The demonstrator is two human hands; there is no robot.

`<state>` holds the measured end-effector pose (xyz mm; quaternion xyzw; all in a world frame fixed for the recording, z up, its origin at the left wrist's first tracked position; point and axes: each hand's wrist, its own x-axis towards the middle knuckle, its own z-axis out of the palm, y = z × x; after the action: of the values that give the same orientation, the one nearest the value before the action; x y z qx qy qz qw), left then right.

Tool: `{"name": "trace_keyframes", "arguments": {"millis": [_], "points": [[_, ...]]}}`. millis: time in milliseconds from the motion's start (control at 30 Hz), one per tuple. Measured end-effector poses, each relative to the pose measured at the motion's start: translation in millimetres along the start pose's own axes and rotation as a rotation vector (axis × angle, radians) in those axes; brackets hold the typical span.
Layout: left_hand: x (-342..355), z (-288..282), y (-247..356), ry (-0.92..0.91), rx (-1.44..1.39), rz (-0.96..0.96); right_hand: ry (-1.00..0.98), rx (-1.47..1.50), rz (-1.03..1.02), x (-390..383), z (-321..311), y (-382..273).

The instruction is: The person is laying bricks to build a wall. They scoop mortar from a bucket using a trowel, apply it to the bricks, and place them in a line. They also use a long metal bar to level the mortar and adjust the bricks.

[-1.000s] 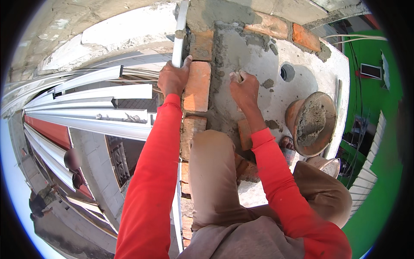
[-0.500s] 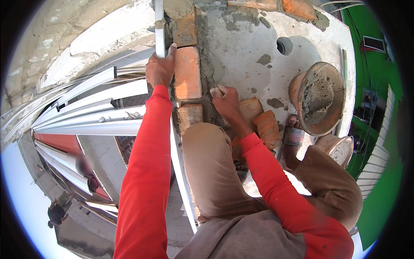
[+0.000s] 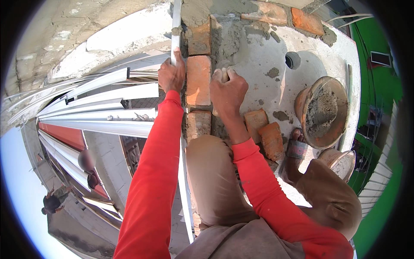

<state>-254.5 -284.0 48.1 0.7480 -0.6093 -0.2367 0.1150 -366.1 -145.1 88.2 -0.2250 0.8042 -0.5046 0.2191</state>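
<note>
My left hand (image 3: 171,74) is closed round a long, pale metal bar (image 3: 176,26) that runs along the left side of a brick row. Just right of it lies an orange brick (image 3: 199,80), end to end with a mortar-smeared brick (image 3: 199,39) beyond and another brick (image 3: 199,124) nearer my knee. My right hand (image 3: 229,93) is a fist beside the orange brick's right edge, over the grey mortar (image 3: 226,41). Something pale shows between its fingers, but its kind is hidden.
A bowl of mortar (image 3: 324,110) stands right on the pale slab (image 3: 267,93), with a second bucket (image 3: 338,164) nearer. Loose bricks (image 3: 271,140) lie by my sandalled foot (image 3: 296,149). The slab has a round hole (image 3: 292,60). Metal profiles (image 3: 112,93) jut out left, above a drop.
My right hand has moved forward, up beside the orange brick. My left hand remains on the bar. The whole view has shifted slightly.
</note>
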Motion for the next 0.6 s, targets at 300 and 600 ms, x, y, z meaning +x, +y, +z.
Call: {"name": "trace_keyframes", "arguments": {"millis": [300, 600], "points": [[5.8, 6.6, -9.9, 0.041, 0.055, 0.046, -0.096, 0.053, 0.059, -33.1, -46.9, 52.9], [9.8, 17.4, -23.0, 0.037, 0.135, 0.148, -0.365, -0.397, 0.206, -146.9, -113.9, 120.2]]}}
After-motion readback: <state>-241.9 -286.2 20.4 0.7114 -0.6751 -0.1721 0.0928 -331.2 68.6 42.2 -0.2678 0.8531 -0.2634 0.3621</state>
